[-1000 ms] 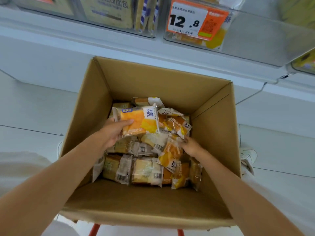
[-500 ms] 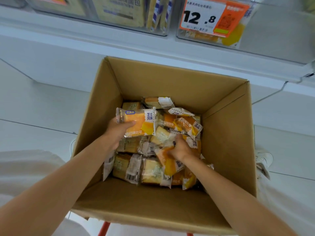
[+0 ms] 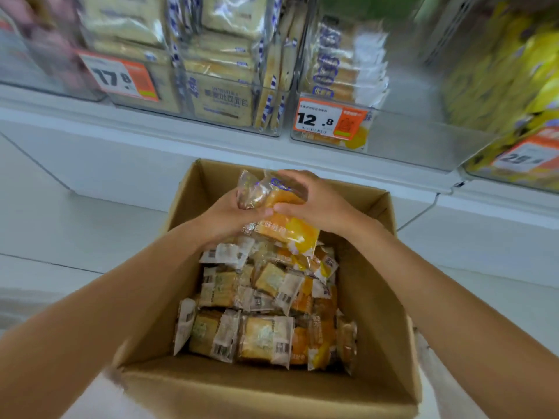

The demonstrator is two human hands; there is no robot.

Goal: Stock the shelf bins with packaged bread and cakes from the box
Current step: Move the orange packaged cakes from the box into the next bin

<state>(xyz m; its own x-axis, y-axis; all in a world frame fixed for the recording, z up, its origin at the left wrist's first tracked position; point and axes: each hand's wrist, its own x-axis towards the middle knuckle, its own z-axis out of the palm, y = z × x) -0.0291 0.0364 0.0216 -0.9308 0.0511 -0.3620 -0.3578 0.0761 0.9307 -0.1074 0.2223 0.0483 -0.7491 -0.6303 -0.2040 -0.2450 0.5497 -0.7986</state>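
Observation:
An open cardboard box (image 3: 375, 300) stands below me, filled with several small bread packets (image 3: 266, 334) in clear and orange wrappers. Above the box's far end my left hand (image 3: 230, 217) and my right hand (image 3: 317, 204) press together around a bunch of orange bread packets (image 3: 290, 229). The left hand grips them from the left and below, the right hand covers them from the top right. Straight above stands a clear shelf bin (image 3: 402, 137) with a 12.8 price tag (image 3: 329, 120), part filled with like packets at its back.
To the left is a clear bin of toast bread packs (image 3: 220, 98) beside a 17.8 price tag (image 3: 121, 75). A bin of yellow packs (image 3: 502, 80) is at the right. A white shelf ledge (image 3: 151, 128) runs above the box. White floor lies on both sides.
Both hands have risen out of the box and come together around a bunch of orange packets. The view has tilted up, showing more of the shelf bins.

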